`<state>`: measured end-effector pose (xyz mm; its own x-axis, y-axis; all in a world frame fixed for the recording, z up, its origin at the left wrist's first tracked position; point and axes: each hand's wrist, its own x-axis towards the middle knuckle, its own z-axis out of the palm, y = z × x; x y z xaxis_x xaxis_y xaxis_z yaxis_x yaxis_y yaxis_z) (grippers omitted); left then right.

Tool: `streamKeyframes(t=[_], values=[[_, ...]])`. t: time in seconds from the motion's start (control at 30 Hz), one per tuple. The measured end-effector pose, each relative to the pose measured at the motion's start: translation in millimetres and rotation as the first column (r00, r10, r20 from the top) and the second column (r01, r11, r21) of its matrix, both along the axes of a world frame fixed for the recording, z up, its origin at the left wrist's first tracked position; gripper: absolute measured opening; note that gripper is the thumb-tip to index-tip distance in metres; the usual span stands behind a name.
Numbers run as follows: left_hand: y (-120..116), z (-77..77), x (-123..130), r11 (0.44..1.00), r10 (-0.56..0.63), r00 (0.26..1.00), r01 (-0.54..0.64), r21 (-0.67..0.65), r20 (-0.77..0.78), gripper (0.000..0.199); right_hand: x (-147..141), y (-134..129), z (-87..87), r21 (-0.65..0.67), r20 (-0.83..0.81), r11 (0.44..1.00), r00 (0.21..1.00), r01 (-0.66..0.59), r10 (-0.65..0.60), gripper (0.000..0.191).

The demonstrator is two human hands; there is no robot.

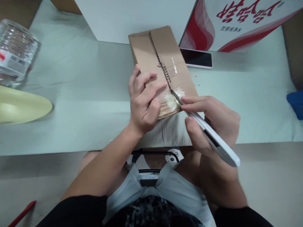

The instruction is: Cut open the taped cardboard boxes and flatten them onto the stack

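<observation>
A brown cardboard box lies tilted across the near part of the table, with a dark seam along its top and clear tape near the close end. My left hand holds the box against the table, its bent fingers pressed on the top, left of the seam. Gripped in my right hand is a white utility knife. The knife's narrow blade points up and left, its tip at the seam by the taped end. How deep the tip sits cannot be made out.
Behind the box stand a white carton and a red-and-white water carton. A phone lies beside the box. Leftward are a clear plastic pack and a pale yellow object; something blue is at the right edge.
</observation>
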<state>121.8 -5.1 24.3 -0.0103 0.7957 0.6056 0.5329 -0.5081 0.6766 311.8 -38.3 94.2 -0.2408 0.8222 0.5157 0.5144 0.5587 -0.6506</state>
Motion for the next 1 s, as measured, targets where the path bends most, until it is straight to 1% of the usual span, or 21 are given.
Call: streamKeyframes(t=[0.1,0.17,0.23,0.33,0.43,0.6,0.67,0.8,0.9,1.0], values=[[1,0.4,-1,0.997,0.006,1.000,-0.004,0.081,-0.022,0.049,-1,3,-7.1,0.089,-0.082,0.996,0.997,0.009,-0.001,0.006],[1,1.0,0,0.995,0.022,0.999,-0.017,0.103,-0.041,0.050,-1,4,-10.7,0.122,-0.126,0.992,0.992,0.019,-0.003,0.007],[0,1.4,1,0.994,0.046,0.998,-0.041,0.097,-0.050,0.049,-1,3,-11.8,0.109,-0.137,0.993,0.990,0.033,-0.018,0.009],[0,1.2,1,0.993,0.041,0.998,-0.035,0.110,-0.049,0.044,1,2,-9.7,0.092,-0.121,0.994,0.992,0.051,-0.040,0.010],[1,0.3,0,0.991,0.019,0.999,-0.015,0.133,-0.033,0.041,2,3,-5.8,0.097,-0.089,0.995,0.996,0.023,-0.014,0.010],[2,0.0,-2,0.988,0.006,0.998,0.004,0.153,-0.067,0.043,-1,6,-1.8,0.016,-0.044,1.000,0.999,-0.017,0.018,0.006],[1,0.3,-2,0.988,-0.007,0.999,0.015,0.152,-0.052,0.042,-1,6,-3.1,0.017,-0.061,1.000,0.998,-0.020,0.021,0.007],[0,1.6,-2,0.992,-0.017,1.000,0.020,0.123,-0.021,0.044,1,5,-8.5,0.031,-0.162,1.000,0.987,-0.007,0.011,0.010],[0,2.7,-2,0.995,0.011,0.998,-0.004,0.099,-0.069,0.051,4,3,-11.0,0.044,-0.206,0.999,0.979,0.003,0.007,0.009],[1,3.4,-1,0.996,0.031,0.992,-0.021,0.085,-0.121,0.057,5,1,-10.5,0.100,-0.241,0.995,0.971,0.016,0.009,0.011]])
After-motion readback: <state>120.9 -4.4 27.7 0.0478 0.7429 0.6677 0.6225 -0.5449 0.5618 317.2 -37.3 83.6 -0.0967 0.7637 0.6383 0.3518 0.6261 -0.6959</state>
